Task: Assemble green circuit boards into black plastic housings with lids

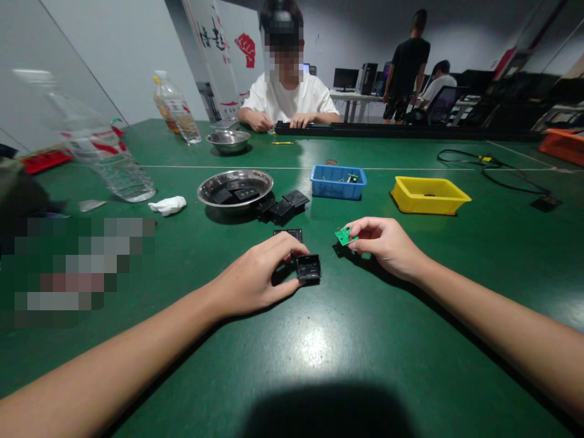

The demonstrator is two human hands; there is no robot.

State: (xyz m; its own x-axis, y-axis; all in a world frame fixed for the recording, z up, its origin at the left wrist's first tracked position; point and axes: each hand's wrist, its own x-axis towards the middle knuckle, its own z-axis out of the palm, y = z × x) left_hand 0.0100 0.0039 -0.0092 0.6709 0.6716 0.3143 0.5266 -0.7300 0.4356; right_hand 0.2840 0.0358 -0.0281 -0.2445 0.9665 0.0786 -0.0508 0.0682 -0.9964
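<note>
Between the thumb and fingers of my left hand [260,274] is a small black plastic housing [309,269], its hollow side facing me. Another black plastic piece [292,233] lies just behind those fingers, partly covered by them. My right hand [387,246] pinches a small green circuit board [345,236] by its edge, slightly above the table. Housing and board are apart, with a gap of bare table between them. Several more black housings [283,208] lie beside a steel bowl [208,193] that holds others like them.
Behind my hands stand a blue bin [338,190] with circuit boards and a yellow bin [431,204]. At left are a water bottle [107,149] and crumpled tissue [168,205]. A black cable [483,176] lies at right. A person [289,91] sits across the green table [356,353].
</note>
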